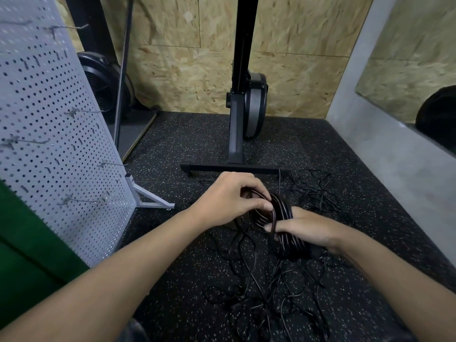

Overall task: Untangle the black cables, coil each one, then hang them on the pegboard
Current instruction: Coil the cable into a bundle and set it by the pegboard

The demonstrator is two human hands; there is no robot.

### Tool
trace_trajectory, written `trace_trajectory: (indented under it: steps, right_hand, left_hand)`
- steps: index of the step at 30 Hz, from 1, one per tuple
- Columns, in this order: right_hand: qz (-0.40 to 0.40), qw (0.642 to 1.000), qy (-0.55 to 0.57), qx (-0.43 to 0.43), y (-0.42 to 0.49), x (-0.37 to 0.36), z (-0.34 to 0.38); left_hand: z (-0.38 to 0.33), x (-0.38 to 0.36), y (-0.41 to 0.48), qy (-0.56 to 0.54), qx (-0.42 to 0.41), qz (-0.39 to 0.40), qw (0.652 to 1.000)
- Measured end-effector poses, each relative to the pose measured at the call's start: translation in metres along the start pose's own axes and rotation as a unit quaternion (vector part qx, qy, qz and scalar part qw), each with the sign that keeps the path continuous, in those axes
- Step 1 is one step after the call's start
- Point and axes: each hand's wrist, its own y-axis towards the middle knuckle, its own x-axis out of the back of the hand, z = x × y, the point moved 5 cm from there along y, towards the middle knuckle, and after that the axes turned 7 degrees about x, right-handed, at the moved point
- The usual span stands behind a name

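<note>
Both hands are out in front of me, low over the floor [172,255], which is black rubber with pale flecks. My right hand [304,228] is wearing the coil [283,212]: a thick bundle of black cable loops wrapped round the palm and fingers, with my thumb laid across the loops and pressing them down, so that hand is clamped on the bundle. My left hand [228,199] sits right up against it on the other side, fingers curled in, pinching one strand at the top edge of the coil between thumb and fingertips.

Under and in front of my hands is the rest of the mess. The loose cables [261,299] are spread on the floor in a thin black tangle, and a second tangle [314,191] lies further out, near the foot of an exercise machine [236,134] standing against the chipboard wall [187,77].

The pegboard [49,114] is on my left, grey, on a white foot, and seen nearly edge-on. Several wire hooks [111,164] stick out of it, and none I can see carries a cable. A black fan [102,82] sits behind it, and something green [27,243] fills the near-left corner
</note>
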Motion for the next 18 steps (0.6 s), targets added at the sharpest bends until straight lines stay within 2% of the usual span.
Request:
trace_trajectory:
  steps: [2,4,7,9,13,18]
  right_hand:
    - [0.022,0.998,0.054,-0.029,-0.002,0.003,-0.007]
    - [0.046,0.996,0.079,-0.015,-0.006,-0.001,-0.003]
    - [0.073,0.996,-0.037,0.034,-0.005,-0.011,0.006]
    - [0.057,0.994,-0.081,0.042,0.001,-0.014,0.005]
    - [0.033,0.992,-0.112,0.039,0.009,-0.010,-0.001]
    - [0.104,0.985,-0.134,0.034,-0.002,-0.014,0.001]
  left_hand:
    - [0.005,-0.001,-0.001,0.010,0.012,0.000,1.000]
    - [0.006,-0.005,-0.001,0.025,0.009,-0.001,1.000]
    - [0.000,-0.013,-0.004,0.037,-0.010,0.005,0.999]
    - [-0.005,-0.015,-0.004,0.034,-0.022,-0.007,0.999]
    - [-0.007,-0.016,-0.001,0.024,-0.033,-0.030,0.999]
    - [0.011,-0.002,0.001,0.044,0.018,-0.036,0.998]
